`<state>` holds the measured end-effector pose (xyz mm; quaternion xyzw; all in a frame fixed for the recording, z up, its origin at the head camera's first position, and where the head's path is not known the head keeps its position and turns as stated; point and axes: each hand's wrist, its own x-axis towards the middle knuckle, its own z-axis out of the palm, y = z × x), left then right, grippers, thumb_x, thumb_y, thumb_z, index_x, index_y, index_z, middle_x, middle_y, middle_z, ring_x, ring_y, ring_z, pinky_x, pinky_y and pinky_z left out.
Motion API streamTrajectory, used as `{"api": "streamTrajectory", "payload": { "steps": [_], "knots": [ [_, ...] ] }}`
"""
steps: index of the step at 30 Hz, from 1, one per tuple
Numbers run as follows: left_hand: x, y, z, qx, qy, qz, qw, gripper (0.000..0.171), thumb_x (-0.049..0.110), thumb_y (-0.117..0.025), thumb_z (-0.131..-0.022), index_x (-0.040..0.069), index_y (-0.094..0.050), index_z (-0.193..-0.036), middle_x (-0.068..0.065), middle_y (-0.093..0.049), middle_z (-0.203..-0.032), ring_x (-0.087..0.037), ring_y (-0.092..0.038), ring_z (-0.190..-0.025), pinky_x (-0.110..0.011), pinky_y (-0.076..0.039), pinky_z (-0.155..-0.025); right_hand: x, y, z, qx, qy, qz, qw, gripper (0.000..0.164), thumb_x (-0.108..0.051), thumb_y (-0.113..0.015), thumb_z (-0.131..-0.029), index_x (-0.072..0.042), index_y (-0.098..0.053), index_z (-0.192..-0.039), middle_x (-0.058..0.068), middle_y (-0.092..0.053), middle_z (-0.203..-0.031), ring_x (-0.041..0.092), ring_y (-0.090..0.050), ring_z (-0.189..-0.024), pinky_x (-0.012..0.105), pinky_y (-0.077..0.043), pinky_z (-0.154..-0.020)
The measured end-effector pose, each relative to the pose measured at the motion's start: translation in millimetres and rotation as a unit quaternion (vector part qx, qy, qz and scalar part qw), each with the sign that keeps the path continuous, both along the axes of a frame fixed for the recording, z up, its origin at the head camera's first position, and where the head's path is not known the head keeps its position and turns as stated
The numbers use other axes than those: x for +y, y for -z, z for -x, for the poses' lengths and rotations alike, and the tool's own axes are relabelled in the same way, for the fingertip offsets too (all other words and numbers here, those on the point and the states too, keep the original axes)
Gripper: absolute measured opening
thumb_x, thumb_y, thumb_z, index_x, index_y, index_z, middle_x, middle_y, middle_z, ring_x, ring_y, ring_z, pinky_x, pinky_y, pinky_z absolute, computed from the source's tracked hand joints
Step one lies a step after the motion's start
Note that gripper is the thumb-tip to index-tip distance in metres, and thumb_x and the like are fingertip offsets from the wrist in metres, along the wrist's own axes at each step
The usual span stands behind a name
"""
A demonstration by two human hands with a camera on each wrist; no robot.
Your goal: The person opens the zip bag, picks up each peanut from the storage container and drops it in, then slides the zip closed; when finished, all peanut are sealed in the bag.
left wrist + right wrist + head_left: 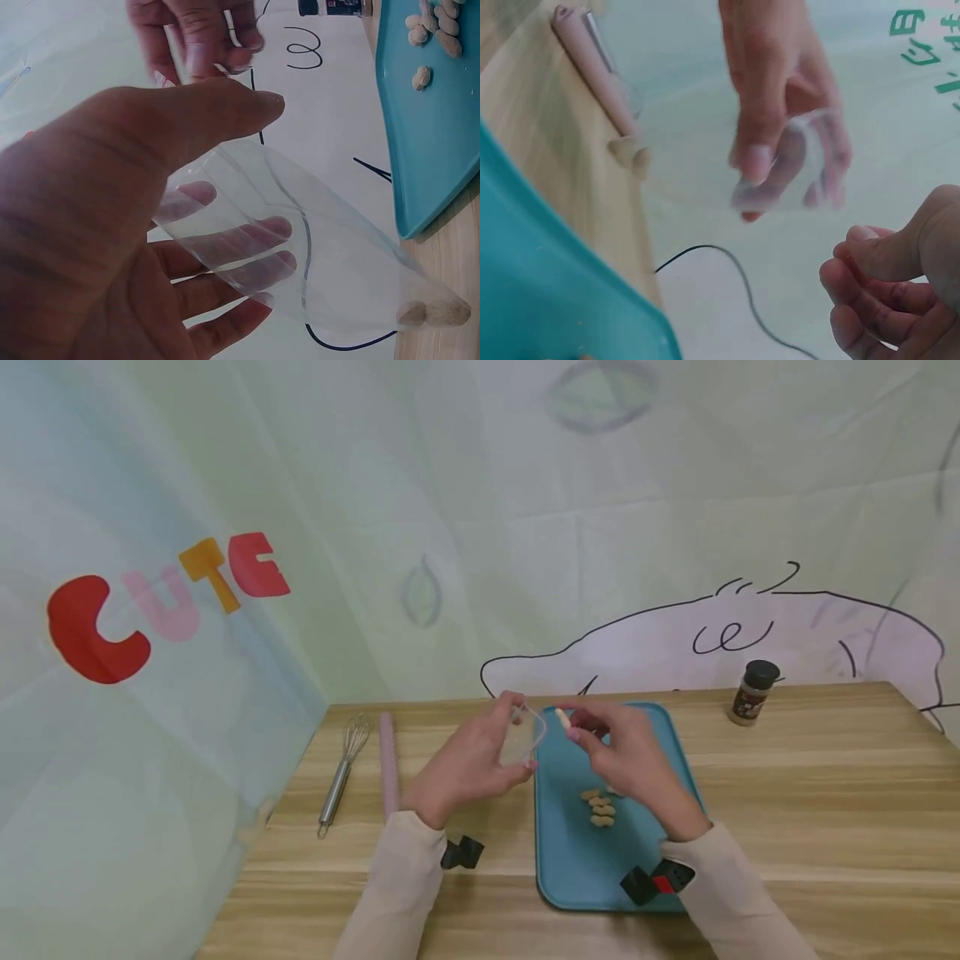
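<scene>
My left hand (468,756) holds a clear plastic bag (352,240) near its mouth, thumb on one side and fingers on the other. A peanut (442,311) in its shell lies in the bag's bottom corner. Close to the bag's mouth, my right hand (626,747) pinches another unshelled peanut (562,718) between thumb and fingertips. Below the hands is a blue tray (570,868), with several peanuts (602,810) lying in a loose group on it. In the right wrist view the right fingers hide the pinched peanut.
A whisk (345,772) and a long pink roll (388,752) lie on the wooden table (825,793) at the left. A black-capped jar (752,693) stands at the back right. Behind the table hangs a printed cloth (480,527).
</scene>
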<state>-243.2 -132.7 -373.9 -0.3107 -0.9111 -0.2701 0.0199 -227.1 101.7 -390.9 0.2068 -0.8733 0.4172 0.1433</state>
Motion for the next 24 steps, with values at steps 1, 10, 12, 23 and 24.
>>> {"api": "streamTrajectory", "payload": {
  "steps": [1,10,12,23,24],
  "knots": [
    [0.9,-0.6,0.0,0.0,0.003,-0.002,1.0,0.069,0.019,-0.083,-0.091,0.009,-0.041,-0.145,-0.015,-0.069,-0.129,-0.03,-0.069,-0.115,-0.046,-0.06,-0.099,-0.1,-2.5,-1.1,0.009,-0.003,0.003,1.0,0.035,-0.003,-0.072,-0.1,-0.011,-0.074,-0.134,0.006,-0.078,-0.095,0.015,-0.069,-0.082,0.029,-0.058,-0.076],
    [5.2,0.3,-0.7,0.001,0.015,-0.003,0.9999,0.068,0.019,-0.084,-0.091,0.01,-0.043,-0.144,-0.017,-0.069,-0.131,-0.032,-0.07,-0.116,-0.048,-0.059,-0.1,-3.5,-6.6,-6.6,0.05,-0.06,0.005,0.997,0.028,0.0,-0.072,-0.099,-0.01,-0.079,-0.124,0.003,-0.079,-0.101,0.009,-0.063,-0.078,0.024,-0.055,-0.071],
    [5.8,0.9,-0.6,-0.001,0.014,0.0,0.9999,0.068,0.019,-0.084,-0.091,0.01,-0.043,-0.145,-0.017,-0.07,-0.131,-0.033,-0.07,-0.117,-0.048,-0.059,-0.1,-4.6,-5.2,-6.3,0.053,-0.068,0.003,0.996,0.025,0.001,-0.071,-0.099,-0.008,-0.081,-0.12,0.004,-0.079,-0.101,0.008,-0.061,-0.076,0.024,-0.055,-0.069],
    [4.2,2.1,-1.0,0.0,0.0,0.004,1.0,0.068,0.021,-0.084,-0.09,0.011,-0.044,-0.145,-0.013,-0.071,-0.126,-0.03,-0.07,-0.114,-0.044,-0.059,-0.096,0.8,-2.8,-2.0,0.054,-0.049,0.017,0.997,0.02,0.001,-0.069,-0.101,-0.006,-0.081,-0.114,0.007,-0.082,-0.106,0.011,-0.067,-0.08,0.029,-0.059,-0.073],
    [3.9,2.2,-1.1,-0.001,-0.002,0.004,1.0,0.068,0.021,-0.085,-0.09,0.011,-0.044,-0.145,-0.013,-0.071,-0.126,-0.03,-0.07,-0.115,-0.044,-0.059,-0.097,2.8,-2.9,-1.1,0.052,-0.043,0.017,0.998,0.019,0.001,-0.069,-0.101,-0.006,-0.081,-0.114,0.007,-0.082,-0.105,0.012,-0.067,-0.079,0.029,-0.059,-0.071]
  ]
}}
